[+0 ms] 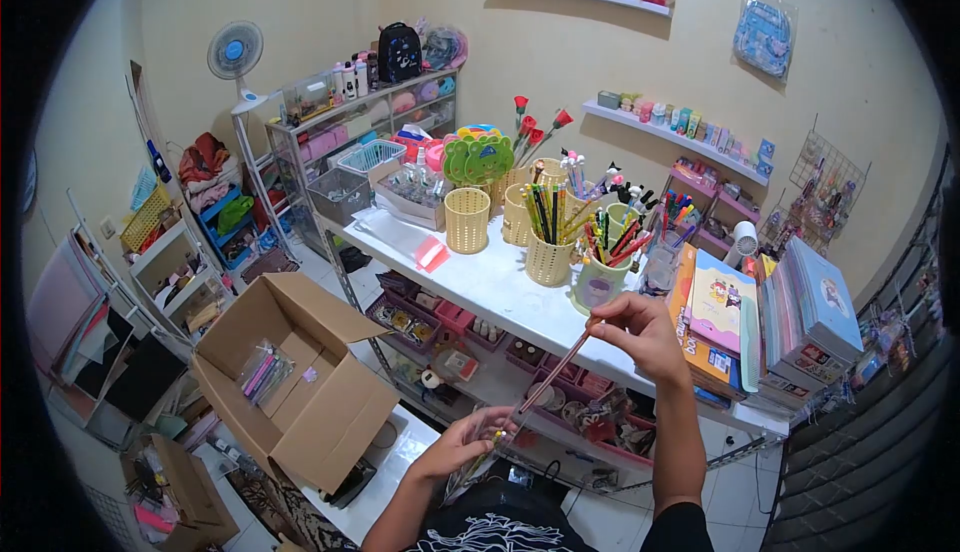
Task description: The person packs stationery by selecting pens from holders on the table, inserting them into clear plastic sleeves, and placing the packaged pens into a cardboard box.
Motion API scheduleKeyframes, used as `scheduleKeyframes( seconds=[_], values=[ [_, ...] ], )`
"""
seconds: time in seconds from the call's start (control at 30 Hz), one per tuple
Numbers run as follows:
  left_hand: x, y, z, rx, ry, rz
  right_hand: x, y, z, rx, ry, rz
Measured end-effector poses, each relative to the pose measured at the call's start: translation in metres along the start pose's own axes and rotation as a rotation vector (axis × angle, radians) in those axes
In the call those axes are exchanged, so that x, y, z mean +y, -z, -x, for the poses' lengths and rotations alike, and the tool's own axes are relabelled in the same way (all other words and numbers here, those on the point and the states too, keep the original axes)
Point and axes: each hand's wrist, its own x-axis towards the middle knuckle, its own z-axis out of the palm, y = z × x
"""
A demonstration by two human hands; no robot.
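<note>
Near the front edge of the white shelf, my right hand [642,334] pinches the upper ends of thin reddish pencils [556,374]. They slant down toward my left hand [462,450], whose fingers are closed around a clear plastic sleeve [508,424]. A yellow tip shows at those fingers; the rest of the sleeve is hard to make out. Just beyond my right hand stands a green cup [600,285] full of red and dark pencils. Beside it is a cream woven holder [549,260] with black and yellow pencils.
An open cardboard box [330,402] with bagged pens sits at the left. Stacked books [815,302] and notebooks [722,302] stand at the right. Another cream basket [467,222] and a red-pink packet [431,253] are on the white shelf [490,277]. Bins of small goods fill the lower level.
</note>
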Motion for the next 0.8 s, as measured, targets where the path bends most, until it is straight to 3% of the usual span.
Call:
scheduleKeyframes(
  seconds=[0.6,0.8],
  values=[
    [-0.006,0.003,0.005,-0.010,0.000,0.029,0.018,-0.013,0.013,0.052,0.000,0.009],
    [-0.006,0.003,0.003,-0.046,-0.002,0.016,0.032,-0.053,0.031,-0.099,-0.217,0.008]
  ],
)
